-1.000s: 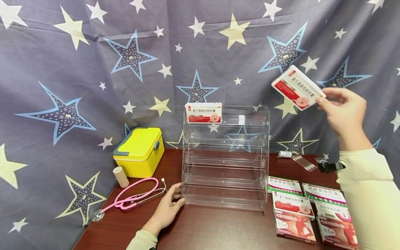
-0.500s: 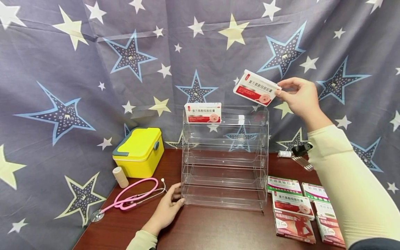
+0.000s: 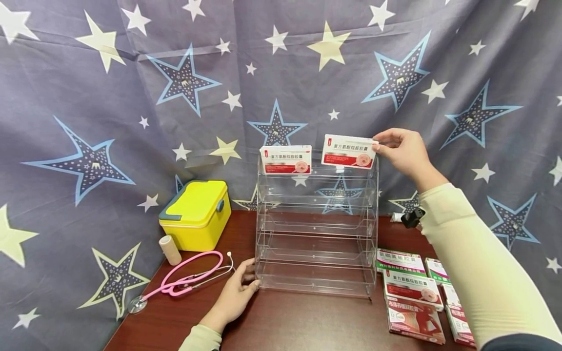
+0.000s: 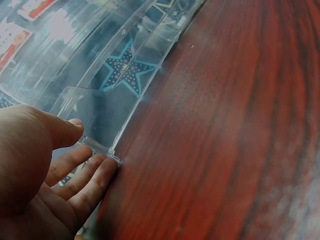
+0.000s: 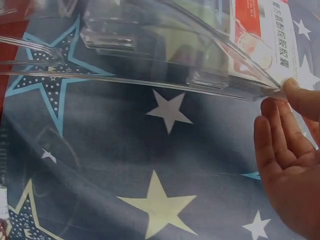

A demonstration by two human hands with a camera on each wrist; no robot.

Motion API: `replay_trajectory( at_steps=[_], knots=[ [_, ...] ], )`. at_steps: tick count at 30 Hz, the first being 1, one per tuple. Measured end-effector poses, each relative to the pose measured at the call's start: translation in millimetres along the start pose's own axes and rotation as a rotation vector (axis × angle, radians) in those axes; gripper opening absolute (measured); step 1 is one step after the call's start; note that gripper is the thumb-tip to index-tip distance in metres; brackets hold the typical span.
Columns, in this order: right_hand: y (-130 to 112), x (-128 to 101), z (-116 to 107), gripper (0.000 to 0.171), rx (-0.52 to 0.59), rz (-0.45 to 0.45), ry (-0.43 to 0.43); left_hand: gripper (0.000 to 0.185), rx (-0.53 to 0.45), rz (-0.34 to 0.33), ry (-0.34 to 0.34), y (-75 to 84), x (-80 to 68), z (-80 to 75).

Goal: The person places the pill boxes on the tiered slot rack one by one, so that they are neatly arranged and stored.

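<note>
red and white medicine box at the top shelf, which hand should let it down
Right hand: it pinches the red and white medicine box at the clear acrylic rack; the left hand rests at the rack's base.

I see both my hands bare, no rings or gloves. My right arm (image 3: 474, 263) wears a long pale cream-green sleeve, smooth and close-fitting, ending in a cuff at the wrist. A small black device (image 3: 412, 218) sits under that wrist. My left sleeve (image 3: 199, 339) matches it.
</note>
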State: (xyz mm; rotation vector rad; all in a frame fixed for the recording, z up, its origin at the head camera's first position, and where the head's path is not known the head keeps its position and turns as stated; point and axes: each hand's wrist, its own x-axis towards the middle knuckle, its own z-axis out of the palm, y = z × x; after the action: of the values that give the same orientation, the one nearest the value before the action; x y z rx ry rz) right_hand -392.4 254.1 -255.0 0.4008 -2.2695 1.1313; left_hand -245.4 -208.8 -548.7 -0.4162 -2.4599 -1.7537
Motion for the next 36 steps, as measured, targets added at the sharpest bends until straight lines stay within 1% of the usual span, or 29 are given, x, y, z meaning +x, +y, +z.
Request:
replay_trajectory(
  at_steps=[5,10,18,22,27,29,31,36],
  knots=[
    [3.2,-3.7,6.9,0.022,-0.008,0.011,-0.012,0.058,-0.004,0.001,-0.003,-0.3,0.4,0.1],
    [7.4,-6.2,10.1,0.021,0.02,0.011,0.003,0.058,0.005,0.003,-0.001,-0.3,0.6,0.3],
    [8.9,-8.9,12.5,0.021,0.054,0.002,0.002,0.058,0.003,0.006,-0.002,-1.2,-0.1,0.1],
    [9.4,-9.4,12.7,0.021,0.06,-0.001,0.004,0.057,0.009,0.031,-0.002,-1.7,-0.9,0.0],
    [9.7,-9.4,12.3,0.022,0.07,0.004,0.0,0.055,0.032,0.093,-0.002,-2.0,-1.2,0.0],
    [9.7,-9.1,12.1,0.022,0.082,0.002,-0.002,0.055,0.036,0.106,-0.004,-2.0,-1.3,-0.1],
    [9.6,-8.8,12.0,0.022,0.094,-0.004,-0.003,0.055,0.035,0.107,-0.007,-1.6,-1.6,-0.1],
    [9.7,-9.5,11.4,0.023,0.094,-0.001,0.0,0.056,0.02,0.047,-0.007,-1.4,-1.3,-0.3]
  ],
)
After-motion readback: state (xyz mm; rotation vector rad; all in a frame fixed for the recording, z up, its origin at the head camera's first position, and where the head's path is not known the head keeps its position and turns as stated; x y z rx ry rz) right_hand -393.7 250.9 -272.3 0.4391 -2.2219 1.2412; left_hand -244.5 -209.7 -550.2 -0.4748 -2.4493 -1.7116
